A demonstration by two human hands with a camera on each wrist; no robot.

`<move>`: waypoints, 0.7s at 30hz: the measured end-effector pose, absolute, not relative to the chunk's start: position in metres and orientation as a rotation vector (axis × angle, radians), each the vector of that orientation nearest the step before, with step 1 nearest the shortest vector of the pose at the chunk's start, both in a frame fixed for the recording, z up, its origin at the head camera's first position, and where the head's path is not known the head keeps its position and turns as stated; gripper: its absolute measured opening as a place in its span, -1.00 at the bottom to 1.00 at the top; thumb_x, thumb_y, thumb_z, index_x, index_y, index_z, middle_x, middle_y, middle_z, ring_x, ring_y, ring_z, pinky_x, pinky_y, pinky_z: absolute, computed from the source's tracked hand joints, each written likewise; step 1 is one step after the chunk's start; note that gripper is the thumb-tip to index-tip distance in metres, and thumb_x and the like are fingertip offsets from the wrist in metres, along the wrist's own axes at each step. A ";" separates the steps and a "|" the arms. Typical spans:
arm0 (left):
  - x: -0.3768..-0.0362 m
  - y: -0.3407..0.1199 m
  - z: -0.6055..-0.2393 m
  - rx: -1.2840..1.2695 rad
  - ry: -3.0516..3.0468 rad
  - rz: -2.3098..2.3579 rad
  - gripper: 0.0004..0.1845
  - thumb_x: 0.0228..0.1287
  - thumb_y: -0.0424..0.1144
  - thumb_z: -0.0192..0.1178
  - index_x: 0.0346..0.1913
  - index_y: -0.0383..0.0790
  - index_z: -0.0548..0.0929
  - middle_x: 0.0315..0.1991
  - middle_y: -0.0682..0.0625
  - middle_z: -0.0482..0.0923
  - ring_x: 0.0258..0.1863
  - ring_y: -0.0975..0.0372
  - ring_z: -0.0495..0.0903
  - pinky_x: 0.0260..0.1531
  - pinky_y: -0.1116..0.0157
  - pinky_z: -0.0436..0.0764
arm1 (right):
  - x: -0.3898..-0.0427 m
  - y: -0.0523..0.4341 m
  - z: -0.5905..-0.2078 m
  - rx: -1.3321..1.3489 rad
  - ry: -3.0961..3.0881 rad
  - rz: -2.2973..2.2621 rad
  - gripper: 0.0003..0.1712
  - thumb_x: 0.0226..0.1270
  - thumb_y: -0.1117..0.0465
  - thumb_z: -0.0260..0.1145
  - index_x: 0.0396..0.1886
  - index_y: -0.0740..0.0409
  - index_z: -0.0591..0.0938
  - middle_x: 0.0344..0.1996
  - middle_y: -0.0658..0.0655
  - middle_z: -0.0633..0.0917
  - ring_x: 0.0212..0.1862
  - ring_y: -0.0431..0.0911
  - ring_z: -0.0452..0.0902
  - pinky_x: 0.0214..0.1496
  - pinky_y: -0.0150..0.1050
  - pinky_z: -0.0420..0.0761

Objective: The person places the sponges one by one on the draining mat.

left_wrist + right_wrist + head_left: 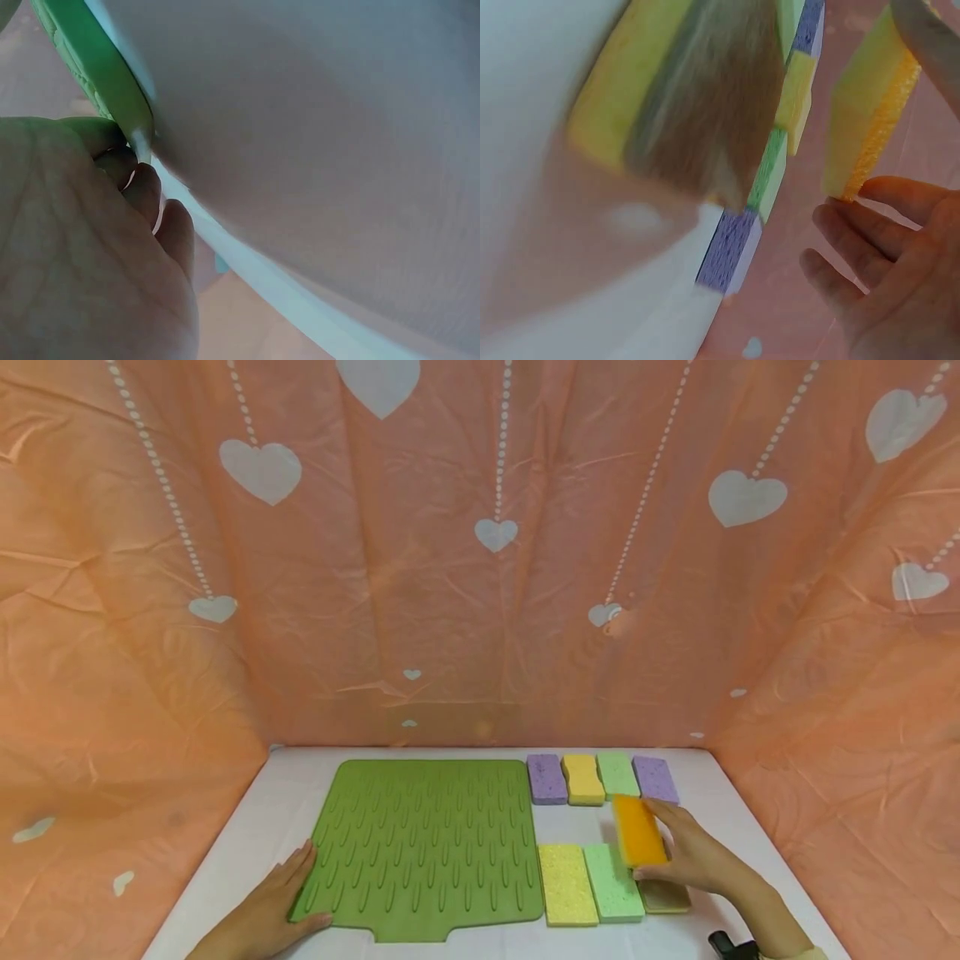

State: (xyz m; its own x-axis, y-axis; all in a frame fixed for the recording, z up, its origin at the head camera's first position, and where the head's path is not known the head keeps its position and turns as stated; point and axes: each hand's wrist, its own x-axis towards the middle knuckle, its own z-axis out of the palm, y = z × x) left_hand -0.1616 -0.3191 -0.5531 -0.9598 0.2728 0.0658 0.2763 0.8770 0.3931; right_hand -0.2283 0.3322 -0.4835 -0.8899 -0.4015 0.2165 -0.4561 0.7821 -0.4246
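My right hand point(693, 852) holds an orange sponge point(639, 831) lifted above the near row of sponges; in the right wrist view the orange sponge point(871, 112) is pinched between thumb and fingers point(870, 225). Under it lie a yellow sponge point(566, 883), a green sponge point(612, 881) and a tan sponge point(666, 897). My left hand point(273, 906) rests flat on the near left corner of the green ribbed mat point(423, 843); in the left wrist view the fingers point(142, 191) touch the green mat's edge point(97, 67).
A back row of purple point(546, 778), yellow point(582, 778), green point(617, 774) and purple point(655, 778) sponges lies on the white table point(247, 827). Orange heart-patterned cloth point(480, 552) walls in the back and both sides.
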 end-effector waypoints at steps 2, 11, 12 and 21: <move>-0.162 -0.320 -0.554 -0.431 -3.032 -0.639 0.18 0.26 0.31 0.44 0.60 -0.55 0.25 0.66 -0.39 0.14 0.64 -0.16 0.12 0.24 0.81 -0.50 | -0.231 0.325 -0.483 0.690 -2.860 0.732 0.38 -0.09 -0.23 0.79 0.54 0.50 0.36 0.44 0.53 0.47 0.42 0.51 0.36 0.35 0.53 0.43; -0.162 -0.319 -0.550 -0.387 -3.049 -0.672 0.19 0.26 0.34 0.43 0.63 -0.49 0.23 0.68 -0.34 0.12 0.60 -0.24 0.16 0.48 0.64 -0.21 | -0.246 0.293 -0.485 0.694 -2.832 0.757 0.38 -0.07 -0.23 0.79 0.58 0.43 0.35 0.47 0.53 0.43 0.47 0.52 0.32 0.33 0.54 0.45; -0.162 -0.319 -0.550 -0.386 -3.055 -0.668 0.19 0.26 0.34 0.43 0.63 -0.49 0.22 0.68 -0.34 0.11 0.60 -0.24 0.16 0.57 0.48 -0.07 | -0.248 0.289 -0.486 0.701 -2.829 0.751 0.38 -0.07 -0.23 0.79 0.59 0.42 0.35 0.48 0.53 0.43 0.47 0.52 0.32 0.33 0.54 0.46; -0.161 -0.320 -0.552 -0.408 -3.062 -0.582 0.18 0.30 0.36 0.39 0.63 -0.50 0.23 0.67 -0.37 0.13 0.59 -0.28 0.20 0.55 -0.01 0.21 | -0.262 0.257 -0.498 0.745 -2.791 0.742 0.39 -0.03 -0.26 0.76 0.61 0.42 0.34 0.53 0.45 0.41 0.48 0.41 0.36 0.40 0.40 0.49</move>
State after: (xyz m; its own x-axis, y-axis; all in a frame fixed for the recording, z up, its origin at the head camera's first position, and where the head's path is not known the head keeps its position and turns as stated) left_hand -0.1613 -0.3197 -0.5522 -0.9664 0.2529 0.0467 0.2524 0.8977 0.3611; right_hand -0.2623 0.2572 -0.4978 -0.8633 -0.4250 0.2723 -0.5041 0.7531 -0.4228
